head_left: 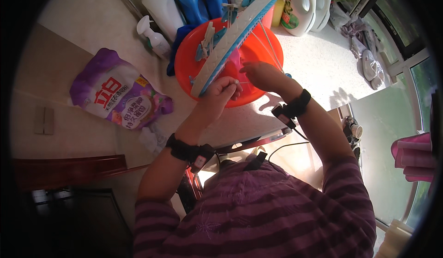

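A long flat white piece with a blue edge, which looks like a clip-on drying hanger (221, 57), slants up across the orange-red basin (183, 69). Blue and white pegs (205, 43) hang along its left side, and thin cords run down on its right. My left hand (220, 92) is at its lower end, thumb and forefinger pinched on a small white piece (236, 82). My right hand (265, 77) hovers over the basin just to the right, fingers loosely bent and apart, with no object visible in them. Between the hands and the hanger shows something pink (234, 57).
A purple and white detergent bag (122, 89) lies left of the basin. Behind stand a spray bottle (154, 39), a white bottle (161, 6), blue bottles (190, 2) and a white jug (300, 6). Pale shoes (370, 69) are by the window at right.
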The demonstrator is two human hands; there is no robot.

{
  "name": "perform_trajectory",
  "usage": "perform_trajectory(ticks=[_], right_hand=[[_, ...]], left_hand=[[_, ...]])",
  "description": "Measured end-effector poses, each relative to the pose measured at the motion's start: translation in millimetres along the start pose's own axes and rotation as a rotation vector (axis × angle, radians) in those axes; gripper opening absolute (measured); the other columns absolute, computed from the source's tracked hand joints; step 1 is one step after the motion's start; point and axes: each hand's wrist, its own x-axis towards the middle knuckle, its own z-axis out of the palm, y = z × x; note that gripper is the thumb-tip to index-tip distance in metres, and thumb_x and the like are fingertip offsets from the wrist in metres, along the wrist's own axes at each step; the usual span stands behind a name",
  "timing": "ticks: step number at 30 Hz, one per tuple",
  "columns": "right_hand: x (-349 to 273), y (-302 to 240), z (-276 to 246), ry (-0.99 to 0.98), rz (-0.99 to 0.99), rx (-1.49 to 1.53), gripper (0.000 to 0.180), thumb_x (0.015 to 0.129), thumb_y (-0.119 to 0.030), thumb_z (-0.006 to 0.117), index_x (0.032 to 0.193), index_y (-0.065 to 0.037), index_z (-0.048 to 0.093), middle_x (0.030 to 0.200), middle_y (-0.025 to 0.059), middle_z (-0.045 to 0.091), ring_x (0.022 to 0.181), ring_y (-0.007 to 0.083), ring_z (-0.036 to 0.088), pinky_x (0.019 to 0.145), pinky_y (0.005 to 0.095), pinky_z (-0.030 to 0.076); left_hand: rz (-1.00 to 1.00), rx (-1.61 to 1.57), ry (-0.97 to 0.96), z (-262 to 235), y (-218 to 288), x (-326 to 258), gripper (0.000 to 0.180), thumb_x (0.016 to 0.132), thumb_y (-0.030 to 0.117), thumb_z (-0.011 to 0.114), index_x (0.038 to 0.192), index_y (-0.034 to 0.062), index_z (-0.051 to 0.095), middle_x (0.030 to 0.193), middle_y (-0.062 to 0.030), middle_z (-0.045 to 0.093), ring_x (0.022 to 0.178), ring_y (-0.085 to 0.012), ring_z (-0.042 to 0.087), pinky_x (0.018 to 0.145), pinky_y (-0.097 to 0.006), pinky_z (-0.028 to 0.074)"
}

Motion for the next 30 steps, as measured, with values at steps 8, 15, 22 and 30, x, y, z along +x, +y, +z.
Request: perform_trajectory(ticks=[8, 15, 22, 30], right_hand=[[5.3, 6.1, -6.6, 0.022, 0.122, 0.36, 0.029, 0.091, -0.015, 0.061, 0.118, -0.005, 0.061, 0.111, 0.0167, 0.067, 0.103, 0.0309, 0.065, 0.09, 0.0385, 0.05], [-16.3, -12.9, -5.6, 0.167, -0.078, 0.486, 0.039, 0.078, -0.024, 0.077, 0.11, -0.006, 0.063, 0.103, 0.0129, 0.064, 0.099, 0.0308, 0.062, 0.086, 0.0393, 0.05], [-18.7, -22.7, 1.2, 0.258, -0.133, 0.422, 0.044, 0.074, -0.029, 0.081, 0.109, -0.008, 0.063, 0.103, 0.0107, 0.064, 0.1, 0.0302, 0.062, 0.085, 0.04, 0.05], [-22.4, -17.1, -4.7, 0.597, 0.18, 0.496, 0.038, 0.081, -0.011, 0.069, 0.116, -0.001, 0.059, 0.104, 0.0161, 0.061, 0.099, 0.0333, 0.06, 0.089, 0.0428, 0.049]], left_hand=[[0.047, -0.517, 0.326, 5.3, -29.6, 34.0, 0.02, 0.107, 0.021, 0.039, 0.108, 0.0097, 0.055, 0.106, -0.0047, 0.058, 0.103, -0.0171, 0.056, 0.087, -0.035, 0.045], [0.105, -0.565, 0.325, 13.6, -32.8, 31.4, 0.019, 0.107, 0.023, 0.037, 0.106, 0.0116, 0.053, 0.111, -0.0036, 0.055, 0.101, -0.0182, 0.056, 0.087, -0.038, 0.046], [0.135, -0.525, 0.277, 19.5, -29.1, 31.4, 0.02, 0.107, 0.024, 0.036, 0.112, 0.0115, 0.051, 0.131, -0.0053, 0.053, 0.103, -0.0176, 0.055, 0.086, -0.035, 0.045], [0.121, 0.218, 0.392, 14.7, -26.3, 20.2, 0.037, 0.105, 0.027, 0.043, 0.135, 0.0063, 0.049, 0.142, -0.0078, 0.048, 0.134, -0.0211, 0.043, 0.108, -0.034, 0.036]])
